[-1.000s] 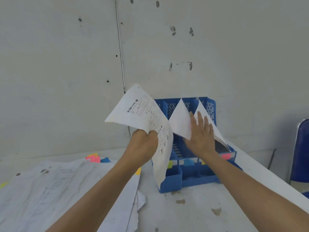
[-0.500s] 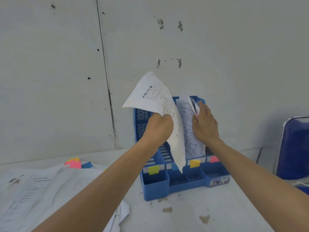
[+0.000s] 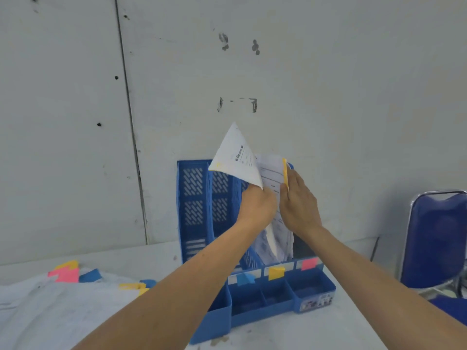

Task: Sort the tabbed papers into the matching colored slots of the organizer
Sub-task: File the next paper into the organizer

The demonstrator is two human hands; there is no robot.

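Observation:
A blue slotted organizer stands on the table against the wall, with blue, yellow and pink tabs on its front. My left hand grips a white printed sheet whose upper corner sticks up above the organizer and whose lower part runs down into a slot. My right hand holds back the papers standing in the slot behind the yellow tab; one of them carries a yellow tab at its top edge.
A loose pile of tabbed papers lies on the table at the left, with pink, yellow and blue tabs showing. A blue chair stands at the right beside the table. The grey wall is right behind the organizer.
My left hand has carried the sheet to the right and down into the slot. My right hand stays on the standing papers, holding them aside.

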